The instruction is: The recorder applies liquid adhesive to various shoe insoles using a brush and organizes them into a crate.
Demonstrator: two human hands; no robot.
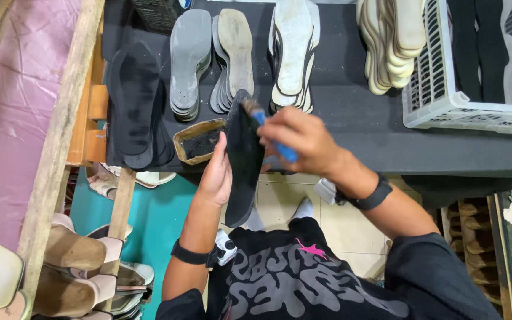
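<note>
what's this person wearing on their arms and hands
Both hands are bare. The left hand has a black band with a small white device at the wrist; the right hand has a black wristband. Short black sleeves show at the upper arms.

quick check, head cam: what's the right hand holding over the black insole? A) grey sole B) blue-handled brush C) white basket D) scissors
B: the right hand grips a blue-handled brush with its bristle end on the black insole, which the left hand holds on edge beside the small glue tin.
</note>
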